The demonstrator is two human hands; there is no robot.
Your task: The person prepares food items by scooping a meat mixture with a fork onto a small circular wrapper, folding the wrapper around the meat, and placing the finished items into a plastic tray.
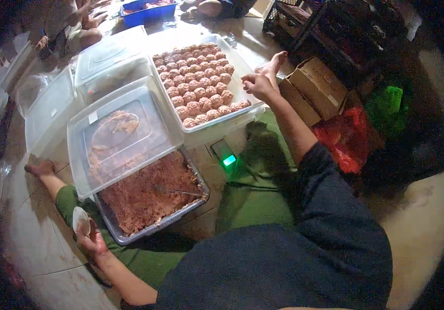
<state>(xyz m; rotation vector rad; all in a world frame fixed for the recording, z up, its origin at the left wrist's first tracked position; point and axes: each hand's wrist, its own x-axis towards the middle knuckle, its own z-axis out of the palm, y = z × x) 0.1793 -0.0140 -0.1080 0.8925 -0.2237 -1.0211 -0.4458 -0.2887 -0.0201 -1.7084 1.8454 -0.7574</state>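
Observation:
My left hand [92, 241] is closed around a thin, white, round piece like a stack of dumpling wrappers [81, 221], held upright. Beside it lies a grey tub [154, 227] of reddish minced filling [149, 194], with a long thin utensil [183, 192] resting in it. A clear lid [118, 132] covers the tub's far part. My right hand [259, 88] hovers by the right edge of a white tray [242, 108], fingers bent together; what they hold, if anything, cannot be made out. Rows of round, pinkish dumplings [193, 82] fill most of that tray.
A small device with a lit green display [228, 159] lies between tub and tray. Lidded plastic boxes [111, 54] stand far left, a blue basin [147, 13] beyond. Cardboard boxes [319, 88], a red bag [343, 137] and a dark crate [294, 20] are right. Another person sits far left.

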